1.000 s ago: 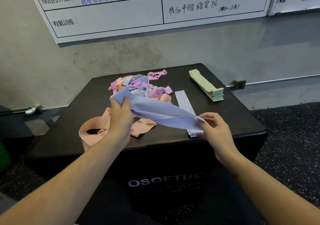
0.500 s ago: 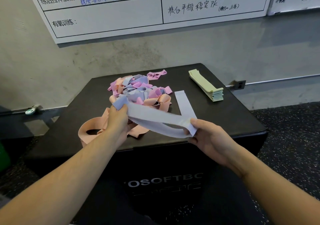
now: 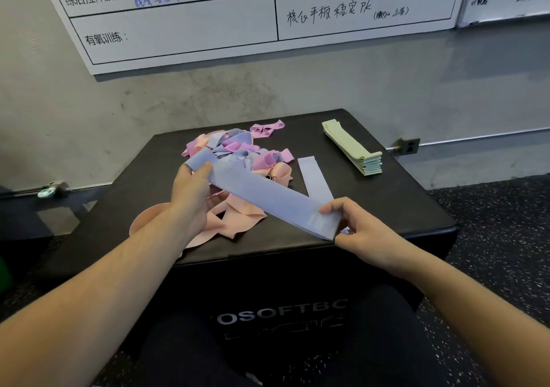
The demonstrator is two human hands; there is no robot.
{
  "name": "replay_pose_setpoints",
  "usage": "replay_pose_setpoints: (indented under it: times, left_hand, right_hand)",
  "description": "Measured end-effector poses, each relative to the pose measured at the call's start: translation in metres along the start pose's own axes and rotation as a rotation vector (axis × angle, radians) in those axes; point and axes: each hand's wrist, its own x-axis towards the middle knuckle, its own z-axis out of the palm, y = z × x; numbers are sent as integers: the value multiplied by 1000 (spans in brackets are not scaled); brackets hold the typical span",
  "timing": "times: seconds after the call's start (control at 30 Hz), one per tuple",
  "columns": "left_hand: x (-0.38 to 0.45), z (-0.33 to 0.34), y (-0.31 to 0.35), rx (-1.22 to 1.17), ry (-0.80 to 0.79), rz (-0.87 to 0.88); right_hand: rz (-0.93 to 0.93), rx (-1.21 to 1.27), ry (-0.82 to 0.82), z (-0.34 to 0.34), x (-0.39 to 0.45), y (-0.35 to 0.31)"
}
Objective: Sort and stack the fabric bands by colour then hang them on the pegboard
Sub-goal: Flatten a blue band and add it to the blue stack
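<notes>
Mid-frame, left hand (image 3: 190, 190) and right hand (image 3: 354, 226) pinch opposite ends of a blue band (image 3: 268, 199) (long axis upper-left to lower-right); the flat blue band (image 3: 312, 175) lies nearer the right hand.

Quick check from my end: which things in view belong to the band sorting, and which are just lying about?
Job: blue band held by left hand and right hand; flat blue band; green stack; mixed pile.
Lying about: whiteboard; wall socket.
</notes>
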Motion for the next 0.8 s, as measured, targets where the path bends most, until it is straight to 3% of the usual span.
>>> replay_pose_setpoints:
  times: [0.07, 0.23, 0.53, 0.8]
  left_hand:
    - [1, 2, -1, 0, -40, -11]
    - [12, 5, -8, 47, -88, -73]
    - [33, 29, -16, 114, -134, -42]
    - [51, 89, -17, 119, -186, -80]
  right_hand:
    - [-51, -64, 85, 1, 5, 2]
    - [-82, 42, 263, -7, 13, 11]
    - [-243, 65, 270, -29, 9, 31]
    - [-347, -167, 298, -51, 20, 53]
